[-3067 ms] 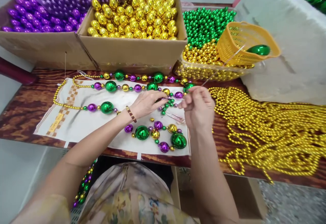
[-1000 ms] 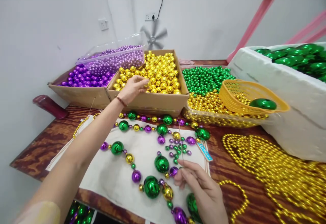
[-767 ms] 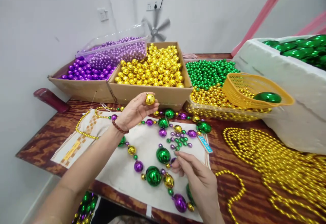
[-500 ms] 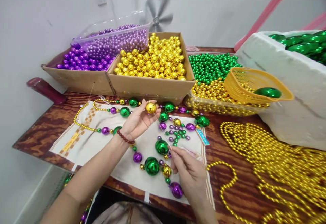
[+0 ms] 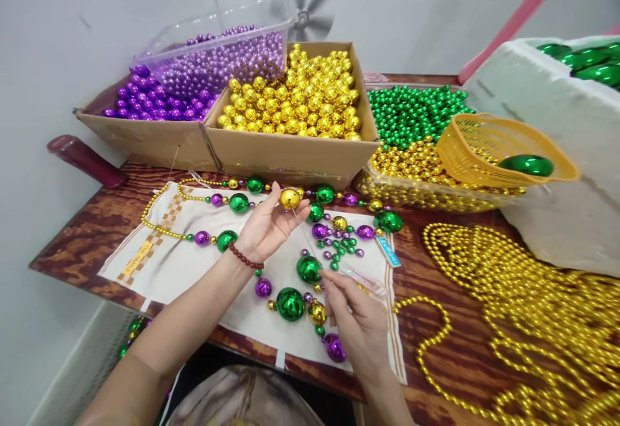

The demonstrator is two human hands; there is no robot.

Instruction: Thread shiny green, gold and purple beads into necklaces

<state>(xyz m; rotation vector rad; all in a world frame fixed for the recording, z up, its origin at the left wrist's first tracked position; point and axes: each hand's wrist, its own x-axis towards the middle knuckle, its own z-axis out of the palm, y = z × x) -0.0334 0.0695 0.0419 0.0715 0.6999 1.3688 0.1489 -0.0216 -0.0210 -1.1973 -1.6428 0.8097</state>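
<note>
My left hand (image 5: 267, 227) pinches a gold bead (image 5: 289, 199) between thumb and fingertips, held up over the white cloth (image 5: 208, 271). My right hand (image 5: 357, 323) is closed on a thin needle (image 5: 306, 242) whose tip points up at the gold bead. A partly strung bead strand (image 5: 290, 303) of green, purple and gold beads lies on the cloth under both hands. Loose small green and purple beads (image 5: 339, 245) sit just above my right hand.
Cardboard boxes of gold balls (image 5: 295, 100) and purple balls (image 5: 145, 100) stand at the back, with a clear bin of lilac beads (image 5: 227, 58). Right: a tray of green and gold beads (image 5: 411, 129), a yellow basket (image 5: 498, 148), a white foam box (image 5: 547, 122), gold bead strings (image 5: 523, 310).
My left hand reached into the gold box, took one gold bead and brought it back over the cloth. My right hand tilted the needle toward that bead.
</note>
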